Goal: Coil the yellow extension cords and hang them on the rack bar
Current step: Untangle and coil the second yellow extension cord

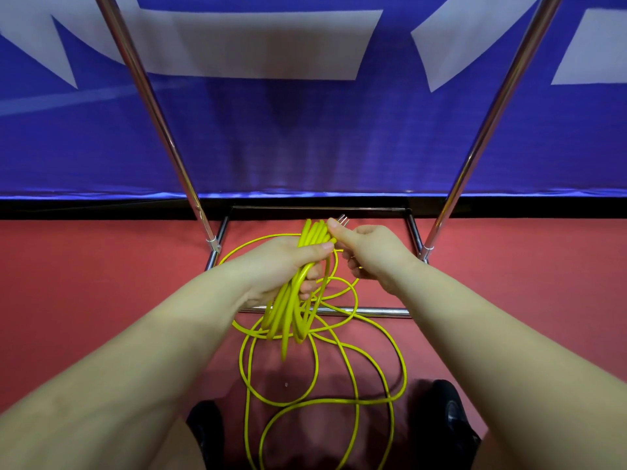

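Head | left hand [288, 262] grips yellow cord [291, 300] (coiled) | right hand [369, 252] pinches plug [342, 220]

Cord [305, 337] loops on floor [101, 300], rack [339, 312] behind.

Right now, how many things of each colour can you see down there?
Yellow: 1, the cord
Silver: 1, the rack frame
Black: 2, the shoes
Blue and white: 1, the banner
Total: 5

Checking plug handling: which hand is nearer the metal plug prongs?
Right. The right hand pinches beside the plug prongs; the left hand grips the coiled cord bundle below them.
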`<action>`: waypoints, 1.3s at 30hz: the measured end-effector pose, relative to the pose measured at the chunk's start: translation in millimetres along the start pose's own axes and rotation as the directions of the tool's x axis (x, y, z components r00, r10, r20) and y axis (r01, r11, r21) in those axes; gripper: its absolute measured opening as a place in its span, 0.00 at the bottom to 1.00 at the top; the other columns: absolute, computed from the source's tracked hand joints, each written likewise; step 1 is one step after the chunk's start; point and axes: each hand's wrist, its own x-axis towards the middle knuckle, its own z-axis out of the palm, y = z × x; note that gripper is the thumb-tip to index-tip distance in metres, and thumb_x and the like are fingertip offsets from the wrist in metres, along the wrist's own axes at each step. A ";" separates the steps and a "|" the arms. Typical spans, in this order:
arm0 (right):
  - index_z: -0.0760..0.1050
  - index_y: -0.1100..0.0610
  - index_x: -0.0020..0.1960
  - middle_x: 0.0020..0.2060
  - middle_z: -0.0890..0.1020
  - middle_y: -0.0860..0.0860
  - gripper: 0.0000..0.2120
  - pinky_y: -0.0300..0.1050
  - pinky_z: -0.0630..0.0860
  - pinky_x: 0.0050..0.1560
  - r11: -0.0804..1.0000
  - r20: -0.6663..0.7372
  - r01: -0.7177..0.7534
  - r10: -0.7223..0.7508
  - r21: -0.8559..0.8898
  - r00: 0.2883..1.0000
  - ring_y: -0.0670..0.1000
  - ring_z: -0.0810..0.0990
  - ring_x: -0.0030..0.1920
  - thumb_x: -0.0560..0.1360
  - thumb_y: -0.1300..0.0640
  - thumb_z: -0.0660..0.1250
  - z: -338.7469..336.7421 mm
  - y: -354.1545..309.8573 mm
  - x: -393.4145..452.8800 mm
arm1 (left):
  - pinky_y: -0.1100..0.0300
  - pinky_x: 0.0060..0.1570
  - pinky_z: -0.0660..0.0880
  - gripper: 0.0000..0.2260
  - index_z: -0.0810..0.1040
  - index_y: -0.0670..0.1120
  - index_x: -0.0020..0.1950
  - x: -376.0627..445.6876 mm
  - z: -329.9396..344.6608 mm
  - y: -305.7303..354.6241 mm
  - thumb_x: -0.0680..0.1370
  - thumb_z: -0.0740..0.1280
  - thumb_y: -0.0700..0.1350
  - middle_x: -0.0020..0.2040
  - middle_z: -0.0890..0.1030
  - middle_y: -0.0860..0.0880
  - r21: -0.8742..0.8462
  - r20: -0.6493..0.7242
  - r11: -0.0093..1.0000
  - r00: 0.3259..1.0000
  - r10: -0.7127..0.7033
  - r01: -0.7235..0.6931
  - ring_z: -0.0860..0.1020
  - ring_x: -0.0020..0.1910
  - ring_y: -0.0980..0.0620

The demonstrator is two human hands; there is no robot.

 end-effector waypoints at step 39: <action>0.75 0.60 0.39 0.30 0.79 0.51 0.07 0.37 0.78 0.29 0.965 0.197 -0.124 0.078 0.232 0.977 0.43 0.77 0.25 0.76 0.62 0.64 -49.6 19.8 -19.3 | 0.65 0.29 0.73 0.09 0.70 0.46 0.40 0.3 -63.4 11.7 0.81 0.59 0.43 0.25 0.70 0.54 -0.356 -0.450 0.829 0.857 0.253 -0.432 0.70 0.23 0.57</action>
